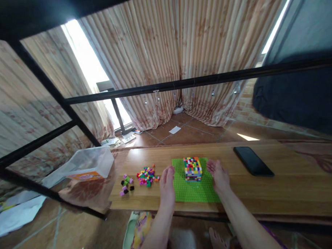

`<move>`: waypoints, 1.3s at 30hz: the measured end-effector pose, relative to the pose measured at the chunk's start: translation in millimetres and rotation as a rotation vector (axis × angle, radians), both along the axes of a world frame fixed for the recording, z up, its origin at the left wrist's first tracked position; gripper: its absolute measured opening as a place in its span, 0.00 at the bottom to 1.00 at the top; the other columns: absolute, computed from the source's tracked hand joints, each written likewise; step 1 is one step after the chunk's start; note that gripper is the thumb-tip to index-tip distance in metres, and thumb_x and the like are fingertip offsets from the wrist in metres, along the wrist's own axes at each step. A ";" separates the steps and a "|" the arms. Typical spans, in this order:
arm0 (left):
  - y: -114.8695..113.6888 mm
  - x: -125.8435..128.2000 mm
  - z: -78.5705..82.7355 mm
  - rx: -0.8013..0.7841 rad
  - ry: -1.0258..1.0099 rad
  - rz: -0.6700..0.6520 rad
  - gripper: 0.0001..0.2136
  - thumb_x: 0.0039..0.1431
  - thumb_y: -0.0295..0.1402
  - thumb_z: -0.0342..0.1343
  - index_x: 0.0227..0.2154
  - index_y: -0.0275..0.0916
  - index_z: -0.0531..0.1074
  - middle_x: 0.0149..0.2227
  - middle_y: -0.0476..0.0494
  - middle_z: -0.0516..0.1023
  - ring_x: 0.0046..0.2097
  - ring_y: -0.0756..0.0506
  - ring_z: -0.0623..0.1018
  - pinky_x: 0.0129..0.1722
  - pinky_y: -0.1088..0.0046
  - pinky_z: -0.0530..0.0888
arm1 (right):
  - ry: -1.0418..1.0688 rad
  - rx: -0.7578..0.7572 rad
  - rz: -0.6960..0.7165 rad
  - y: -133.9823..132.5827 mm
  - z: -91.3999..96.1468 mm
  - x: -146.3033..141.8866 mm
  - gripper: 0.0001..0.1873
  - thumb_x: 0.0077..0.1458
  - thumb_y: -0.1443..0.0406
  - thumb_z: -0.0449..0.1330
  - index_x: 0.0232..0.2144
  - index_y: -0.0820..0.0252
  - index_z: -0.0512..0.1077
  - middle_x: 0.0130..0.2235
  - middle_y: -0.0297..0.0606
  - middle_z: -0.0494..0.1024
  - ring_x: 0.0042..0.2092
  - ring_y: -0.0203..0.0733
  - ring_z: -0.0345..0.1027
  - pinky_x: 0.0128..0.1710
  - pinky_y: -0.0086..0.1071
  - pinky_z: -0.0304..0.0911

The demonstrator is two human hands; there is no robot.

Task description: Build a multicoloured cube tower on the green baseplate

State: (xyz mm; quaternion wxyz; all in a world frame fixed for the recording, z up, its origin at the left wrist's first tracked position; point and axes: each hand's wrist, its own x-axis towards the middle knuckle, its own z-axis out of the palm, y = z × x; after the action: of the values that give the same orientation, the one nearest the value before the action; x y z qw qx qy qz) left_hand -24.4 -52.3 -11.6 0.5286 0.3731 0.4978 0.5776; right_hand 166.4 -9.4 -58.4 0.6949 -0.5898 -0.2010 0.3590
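Observation:
A block built from small multicoloured toy bricks (193,169) stands upright on a green studded baseplate (195,193), towards its far side. My left hand (167,182) is at the baseplate's left edge, fingers stretched forward and nothing held. On the other side, my right hand (219,175) is over the right edge with its fingers extended, also holding nothing. Both hands are apart from the brick block, one to each side of it. Left of my left hand lies a pile of loose coloured bricks (147,176), with several black, pink and green bricks (126,184) beside it.
A wooden table (301,187) bears all this, with a black phone (253,161) at the right. Off its left end sits a clear plastic box (92,161) with an orange label. A dark metal bar (186,83) crosses in front of the curtains (147,49).

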 end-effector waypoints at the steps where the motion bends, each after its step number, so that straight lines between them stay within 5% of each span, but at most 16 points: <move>1: -16.3 -5.3 -1.5 -0.037 -0.020 0.000 0.22 0.53 0.49 0.55 0.43 0.37 0.73 0.48 0.38 0.77 0.52 0.43 0.75 0.54 0.65 0.68 | 0.012 0.002 0.019 -2.8 0.9 3.1 0.24 0.52 0.46 0.52 0.28 0.59 0.73 0.31 0.42 0.80 0.37 0.43 0.75 0.40 0.37 0.70; 6: -92.0 -37.7 2.1 -0.173 -0.020 -0.012 0.22 0.47 0.47 0.61 0.42 0.37 0.74 0.45 0.35 0.78 0.44 0.42 0.78 0.46 0.65 0.73 | 0.006 -0.055 0.079 -28.2 18.6 20.7 0.15 0.49 0.52 0.56 0.21 0.57 0.69 0.22 0.37 0.74 0.25 0.40 0.70 0.27 0.35 0.67; 10: -107.3 -74.6 14.7 -0.122 0.051 0.052 0.21 0.45 0.41 0.64 0.42 0.37 0.74 0.48 0.35 0.77 0.47 0.42 0.77 0.47 0.66 0.72 | -0.099 -0.053 0.038 -69.6 42.6 10.7 0.12 0.42 0.56 0.63 0.27 0.57 0.74 0.27 0.35 0.76 0.24 0.36 0.64 0.23 0.31 0.60; 16: -75.2 -117.2 0.5 -0.168 0.244 0.175 0.19 0.48 0.33 0.60 0.45 0.36 0.70 0.48 0.35 0.76 0.46 0.43 0.77 0.46 0.68 0.72 | -0.676 0.086 0.665 -109.4 52.8 -83.8 0.17 0.49 0.57 0.60 0.40 0.58 0.75 0.37 0.39 0.79 0.36 0.43 0.72 0.38 0.37 0.67; 21: -36.0 -123.2 -18.5 -0.108 0.576 0.120 0.21 0.48 0.24 0.55 0.49 0.34 0.68 0.45 0.36 0.76 0.43 0.43 0.77 0.49 0.65 0.70 | -1.189 -0.102 0.668 -65.4 32.9 -143.1 0.21 0.51 0.68 0.55 0.49 0.64 0.70 0.43 0.47 0.76 0.38 0.44 0.72 0.44 0.41 0.66; 26: -12.3 -119.6 -19.8 -0.098 0.748 0.080 0.23 0.49 0.21 0.50 0.51 0.30 0.65 0.49 0.29 0.71 0.51 0.39 0.73 0.53 0.62 0.66 | -1.271 -0.158 0.712 -23.1 20.0 -165.6 0.25 0.48 0.69 0.59 0.51 0.66 0.68 0.48 0.51 0.73 0.50 0.51 0.68 0.51 0.39 0.61; 31: 0.5 -118.9 -13.7 -0.158 0.838 0.045 0.23 0.46 0.18 0.51 0.49 0.32 0.66 0.49 0.29 0.71 0.52 0.39 0.72 0.51 0.64 0.67 | -1.300 -0.177 0.802 -6.0 19.6 -179.9 0.29 0.43 0.65 0.65 0.50 0.62 0.69 0.47 0.46 0.73 0.47 0.49 0.69 0.48 0.36 0.62; 39: 8.9 -115.6 -14.4 -0.186 0.871 -0.006 0.17 0.48 0.21 0.52 0.43 0.33 0.69 0.45 0.32 0.74 0.48 0.40 0.74 0.48 0.65 0.68 | -1.295 -0.166 0.894 4.4 21.3 -183.9 0.20 0.44 0.63 0.65 0.43 0.59 0.74 0.44 0.41 0.71 0.43 0.44 0.68 0.44 0.33 0.61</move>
State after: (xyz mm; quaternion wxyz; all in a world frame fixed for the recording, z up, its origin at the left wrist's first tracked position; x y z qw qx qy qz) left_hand -140.0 -43.4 -26.0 0.3025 0.5340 0.7227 0.3179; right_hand -17.6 -5.0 -37.1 0.1835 -0.5945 -0.7560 0.2032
